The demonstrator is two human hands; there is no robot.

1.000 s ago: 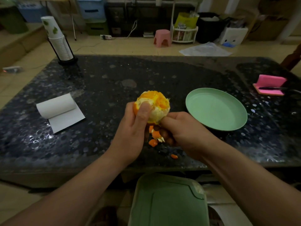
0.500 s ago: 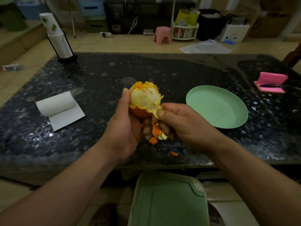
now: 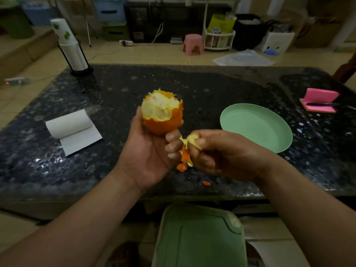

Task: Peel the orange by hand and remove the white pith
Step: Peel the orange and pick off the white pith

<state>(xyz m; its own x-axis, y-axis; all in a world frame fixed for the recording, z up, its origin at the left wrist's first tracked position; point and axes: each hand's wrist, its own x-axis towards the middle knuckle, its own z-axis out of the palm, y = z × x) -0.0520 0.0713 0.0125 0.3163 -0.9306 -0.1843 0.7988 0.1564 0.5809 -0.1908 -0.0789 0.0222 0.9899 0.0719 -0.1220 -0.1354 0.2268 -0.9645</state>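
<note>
- Peeling is partway; left hand (image 3: 148,151) cups the orange (image 3: 162,112); right hand (image 3: 215,153) pinches a torn peel strip (image 3: 189,140) just beside it
- Next, probably: drop the strip; re-pinch the rind edge above the left fingers

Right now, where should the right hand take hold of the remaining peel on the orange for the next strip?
Pinch the ragged peel rim where rind meets the bared pith, coming from the right side: the left hand cups the orange from below and left, leaving that edge free. The right hand probably should first drop the torn peel piece it pinches.
</note>
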